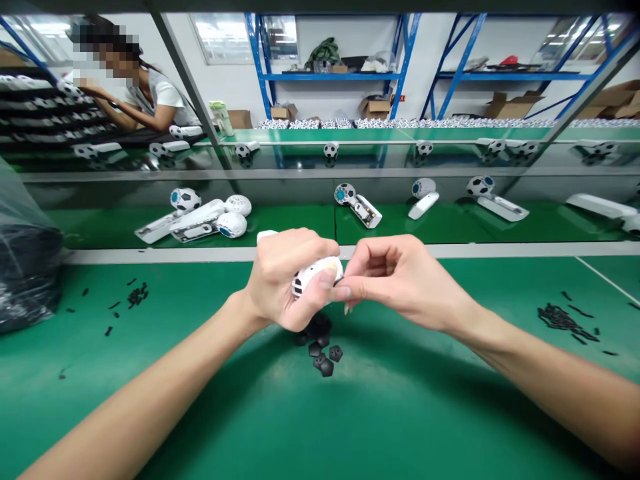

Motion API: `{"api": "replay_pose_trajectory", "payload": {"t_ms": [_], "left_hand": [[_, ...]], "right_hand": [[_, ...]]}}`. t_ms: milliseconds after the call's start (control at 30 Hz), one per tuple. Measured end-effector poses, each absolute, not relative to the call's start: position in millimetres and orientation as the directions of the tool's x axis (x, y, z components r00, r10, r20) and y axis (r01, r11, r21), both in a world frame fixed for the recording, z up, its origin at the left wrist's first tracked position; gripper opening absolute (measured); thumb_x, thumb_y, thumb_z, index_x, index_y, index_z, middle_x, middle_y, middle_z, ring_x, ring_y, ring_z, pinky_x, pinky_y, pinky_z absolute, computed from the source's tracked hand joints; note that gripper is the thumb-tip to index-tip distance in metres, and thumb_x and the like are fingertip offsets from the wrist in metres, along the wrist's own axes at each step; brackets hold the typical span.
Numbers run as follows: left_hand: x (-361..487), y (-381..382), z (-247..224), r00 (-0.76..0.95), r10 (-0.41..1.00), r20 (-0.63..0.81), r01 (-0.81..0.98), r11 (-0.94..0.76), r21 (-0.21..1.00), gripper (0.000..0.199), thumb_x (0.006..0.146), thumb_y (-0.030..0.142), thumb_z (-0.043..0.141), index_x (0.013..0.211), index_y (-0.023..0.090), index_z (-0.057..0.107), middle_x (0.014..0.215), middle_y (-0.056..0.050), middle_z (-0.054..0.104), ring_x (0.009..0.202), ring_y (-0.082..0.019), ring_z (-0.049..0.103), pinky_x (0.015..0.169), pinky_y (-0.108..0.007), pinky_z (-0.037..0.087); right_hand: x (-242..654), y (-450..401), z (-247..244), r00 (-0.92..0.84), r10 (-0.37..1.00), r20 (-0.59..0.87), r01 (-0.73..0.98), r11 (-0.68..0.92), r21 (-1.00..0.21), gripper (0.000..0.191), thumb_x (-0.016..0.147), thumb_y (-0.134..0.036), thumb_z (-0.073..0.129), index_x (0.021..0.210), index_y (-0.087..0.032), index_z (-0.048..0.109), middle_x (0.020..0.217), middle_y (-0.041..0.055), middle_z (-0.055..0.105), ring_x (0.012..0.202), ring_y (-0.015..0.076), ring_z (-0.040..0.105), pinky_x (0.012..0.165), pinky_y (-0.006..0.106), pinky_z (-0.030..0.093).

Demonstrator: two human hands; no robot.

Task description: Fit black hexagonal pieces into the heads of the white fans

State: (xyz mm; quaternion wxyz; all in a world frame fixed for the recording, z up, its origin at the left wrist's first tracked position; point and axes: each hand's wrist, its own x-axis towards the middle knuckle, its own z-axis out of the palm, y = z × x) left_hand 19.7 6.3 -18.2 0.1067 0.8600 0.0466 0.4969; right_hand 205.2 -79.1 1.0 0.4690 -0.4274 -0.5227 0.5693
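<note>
My left hand [286, 280] is wrapped around a white plastic device with a football-patterned ball head [316, 272]; its black patches show between the fingers. The thumb presses on the near side, and most of the body is hidden in the palm. At the right edge of the ball, my right hand [395, 277] pinches a small black piece [339, 281] between thumb and index finger. It touches the ball, but its shape is mostly covered. Below the hands, a small heap of black pentagon pieces [327, 367] lies on the green table [380, 413].
Thin black strips [563, 320] lie at the right, more small strips [137, 293] at the left. A clear bag of dark parts [25, 267] stands at the left edge. Beyond a grey rail [450, 251], several football-headed devices [367, 212] rest on a green belt. A co-worker [160, 100] works far left.
</note>
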Motion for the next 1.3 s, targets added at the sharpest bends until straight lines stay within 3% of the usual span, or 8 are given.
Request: {"api": "replay_pose_trajectory", "payload": {"t_ms": [200,367,500,633,800,1000,1300], "left_hand": [[15,-7,2,0.596,0.164,0.786,0.046,-0.984,0.171,0.019,0.093,0.034,0.056,0.079,0.027,0.067,0.056,-0.001,0.059,0.046,-0.018,0.048,0.048,-0.038,0.034],[14,-16,13,0.644,0.223,0.732,0.047,-0.966,0.252,0.023,0.089,0.033,0.053,0.071,0.025,0.064,0.054,-0.001,0.054,0.047,-0.018,0.043,0.049,-0.037,0.027],[14,-16,16,0.644,0.178,0.744,-0.049,-0.961,0.272,0.016,0.086,0.025,0.057,0.075,0.023,0.068,0.052,0.001,0.050,0.044,-0.016,0.039,0.048,-0.036,0.022],[15,-17,16,0.632,0.209,0.746,-0.119,-0.925,0.360,0.019,0.090,0.025,0.058,0.072,0.023,0.065,0.054,0.000,0.056,0.044,-0.015,0.044,0.046,-0.035,0.028],[16,-18,9,0.562,0.366,0.742,-0.221,-0.798,0.561,0.027,0.101,0.024,0.051,0.084,0.018,0.071,0.066,-0.002,0.069,0.048,-0.012,0.054,0.048,-0.027,0.040],[14,-15,7,0.563,0.303,0.769,-0.184,-0.861,0.474,0.024,0.100,0.028,0.053,0.089,0.020,0.073,0.069,-0.003,0.070,0.052,-0.014,0.058,0.053,-0.028,0.045],[13,-10,7,0.581,0.178,0.794,-0.106,-0.951,0.290,0.016,0.091,0.026,0.055,0.088,0.022,0.070,0.059,-0.002,0.063,0.047,-0.016,0.053,0.049,-0.033,0.038]], "right_hand": [[205,-88,10,-0.196,0.980,-0.032,-0.082,-0.049,-0.995,0.051,0.057,-0.038,0.109,0.072,-0.022,0.063,0.068,-0.0016,0.076,0.064,0.0193,0.076,0.062,0.030,0.065],[209,-95,20,-0.249,0.966,-0.074,-0.021,-0.082,-0.996,0.049,0.063,-0.040,0.107,0.076,-0.024,0.063,0.067,-0.0026,0.075,0.064,0.0203,0.078,0.062,0.029,0.066],[211,-96,22,-0.268,0.960,-0.081,-0.003,-0.085,-0.996,0.045,0.065,-0.032,0.107,0.075,-0.024,0.064,0.067,-0.0035,0.076,0.063,0.0190,0.078,0.059,0.024,0.063],[207,-96,23,-0.245,0.969,-0.044,-0.050,-0.059,-0.997,0.043,0.066,-0.023,0.106,0.074,-0.023,0.064,0.067,-0.0045,0.076,0.062,0.0167,0.078,0.060,0.021,0.063],[201,-92,27,-0.222,0.975,0.029,-0.106,0.005,-0.994,0.039,0.064,-0.018,0.106,0.075,-0.021,0.068,0.066,-0.0045,0.075,0.060,0.0160,0.076,0.061,0.023,0.064],[201,-94,31,-0.243,0.969,-0.039,-0.085,-0.061,-0.994,0.039,0.064,-0.016,0.105,0.077,-0.020,0.069,0.067,-0.0030,0.077,0.061,0.0144,0.075,0.060,0.020,0.061],[205,-89,27,-0.280,0.953,-0.118,-0.048,-0.137,-0.989,0.040,0.064,-0.020,0.106,0.074,-0.019,0.066,0.066,-0.0027,0.077,0.064,0.0128,0.074,0.064,0.019,0.060]]}}
